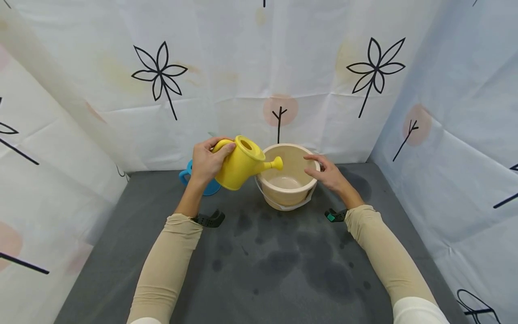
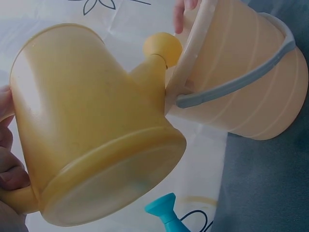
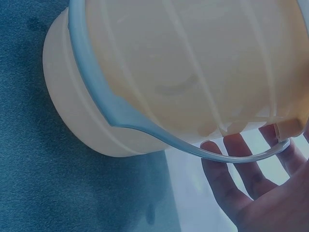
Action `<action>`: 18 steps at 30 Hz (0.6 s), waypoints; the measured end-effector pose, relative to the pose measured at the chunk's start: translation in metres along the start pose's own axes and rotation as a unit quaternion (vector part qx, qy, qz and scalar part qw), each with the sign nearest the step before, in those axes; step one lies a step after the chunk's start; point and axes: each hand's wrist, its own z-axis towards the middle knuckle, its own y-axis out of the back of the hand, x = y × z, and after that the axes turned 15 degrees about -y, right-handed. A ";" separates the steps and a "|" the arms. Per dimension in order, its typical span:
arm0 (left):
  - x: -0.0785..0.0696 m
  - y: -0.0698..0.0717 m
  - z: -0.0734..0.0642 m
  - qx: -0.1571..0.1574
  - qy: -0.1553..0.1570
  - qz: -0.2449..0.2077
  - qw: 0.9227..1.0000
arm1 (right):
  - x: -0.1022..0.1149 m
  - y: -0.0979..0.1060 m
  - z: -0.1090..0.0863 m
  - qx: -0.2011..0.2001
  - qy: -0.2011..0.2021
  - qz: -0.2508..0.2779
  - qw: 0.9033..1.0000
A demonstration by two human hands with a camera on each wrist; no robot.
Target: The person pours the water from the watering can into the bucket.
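Note:
A yellow watering can (image 1: 238, 164) is raised over the table, tilted so that its spout and round rose (image 1: 277, 163) reach over the left rim of a cream bucket (image 1: 287, 198). My left hand (image 1: 208, 159) grips the can by its handle, the thumb near the top opening. The bucket stands upright with its pale handle (image 1: 285, 208) hanging down in front. At the bucket's right rim my right hand (image 1: 329, 175) holds on, thumb over the inside; in the right wrist view several fingers (image 3: 224, 186) lie along the outer wall, by the handle's end.
Behind my left hand stands a blue watering can (image 1: 212, 188), partly hidden; its blue rose (image 2: 161, 204) shows in the left wrist view. The dark grey tabletop (image 1: 259, 288) has wet patches in front of the bucket. White printed cloth (image 1: 230, 54) encloses the back and sides.

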 end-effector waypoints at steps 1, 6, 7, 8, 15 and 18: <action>-0.001 0.000 0.000 0.001 0.001 0.000 1.000 | 0.001 0.000 0.000 -0.001 0.000 -0.002 1.000; -0.003 0.000 0.002 0.010 0.000 0.002 1.000 | 0.001 -0.001 -0.001 -0.006 0.001 -0.004 1.000; -0.003 0.000 0.002 0.012 -0.001 0.004 1.000 | 0.001 -0.001 -0.001 -0.007 0.001 -0.002 1.000; -0.003 0.000 0.002 0.013 -0.002 0.004 1.000 | 0.001 -0.001 -0.001 -0.007 0.001 -0.001 1.000; -0.002 -0.001 0.004 0.015 -0.007 -0.002 1.000 | 0.012 0.000 -0.009 0.002 -0.001 -0.001 1.000; -0.002 -0.001 0.003 0.015 -0.012 -0.008 1.000 | 0.014 0.000 -0.010 0.007 -0.006 0.005 1.000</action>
